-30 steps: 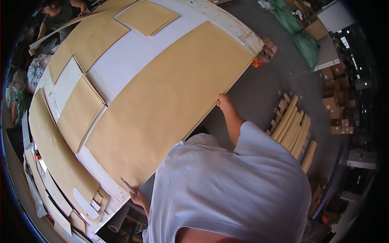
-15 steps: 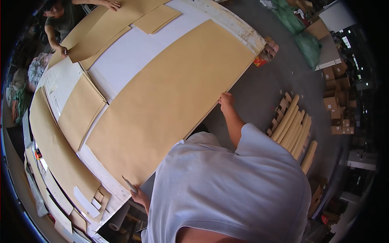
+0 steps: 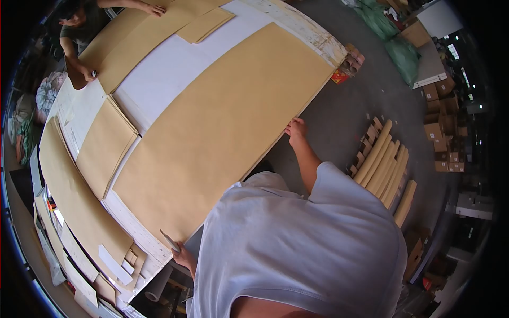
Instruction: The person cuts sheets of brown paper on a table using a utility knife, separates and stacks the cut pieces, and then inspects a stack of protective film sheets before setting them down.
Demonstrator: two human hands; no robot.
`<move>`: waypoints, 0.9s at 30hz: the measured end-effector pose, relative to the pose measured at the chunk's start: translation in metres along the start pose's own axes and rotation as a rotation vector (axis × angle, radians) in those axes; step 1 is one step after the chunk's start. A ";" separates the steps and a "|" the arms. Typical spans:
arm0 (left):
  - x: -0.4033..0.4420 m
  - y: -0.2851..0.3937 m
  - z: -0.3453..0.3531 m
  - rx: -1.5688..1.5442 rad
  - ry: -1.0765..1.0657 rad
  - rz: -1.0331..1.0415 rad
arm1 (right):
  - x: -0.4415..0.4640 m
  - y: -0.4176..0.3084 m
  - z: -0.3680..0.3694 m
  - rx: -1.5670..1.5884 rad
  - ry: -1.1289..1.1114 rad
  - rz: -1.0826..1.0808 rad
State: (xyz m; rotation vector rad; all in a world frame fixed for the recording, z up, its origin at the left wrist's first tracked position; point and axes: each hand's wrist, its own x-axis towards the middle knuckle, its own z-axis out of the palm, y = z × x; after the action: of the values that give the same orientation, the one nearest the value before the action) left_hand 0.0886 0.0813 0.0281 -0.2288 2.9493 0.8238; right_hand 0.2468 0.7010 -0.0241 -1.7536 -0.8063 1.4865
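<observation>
A large sheet of brown kraft paper (image 3: 222,122) lies flat over the white table, apparently with another layer under its near edge. My left hand (image 3: 183,256) is closed around the grey handle of a knife (image 3: 169,240), a slim tool with a dark pointed tip, at the sheet's lower corner. Farther along the same edge, my right hand (image 3: 296,128) pinches the paper between thumb and fingers. Some of its fingertips are hidden at the edge.
Across the table a co-worker (image 3: 85,32) handles other brown sheets (image 3: 154,32), one hand holding a small dark object. Smaller paper stacks (image 3: 106,143) and a curved long sheet (image 3: 74,180) lie at left. Paper rolls (image 3: 379,159) and cardboard boxes (image 3: 435,127) stand at right.
The co-worker's hand moves along their sheet, and the loose flap there folds down to the left. My two hands stay nearly where they were.
</observation>
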 end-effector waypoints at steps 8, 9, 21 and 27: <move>-0.002 0.007 0.001 -0.004 0.016 -0.054 | 0.011 0.004 -0.002 0.039 -0.012 0.079; -0.002 0.006 0.002 -0.009 0.022 -0.055 | 0.010 0.002 -0.002 0.041 -0.007 0.110; 0.003 -0.009 0.006 0.021 0.030 -0.022 | -0.002 -0.019 0.001 -0.518 0.157 -0.115; 0.002 -0.007 0.006 0.020 0.032 -0.027 | 0.028 -0.006 -0.003 -0.339 0.028 -0.012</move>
State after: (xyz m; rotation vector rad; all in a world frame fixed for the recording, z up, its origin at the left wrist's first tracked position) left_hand 0.0884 0.0780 0.0195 -0.2822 2.9753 0.7941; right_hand 0.2541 0.7269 -0.0340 -2.0045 -1.1035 1.3731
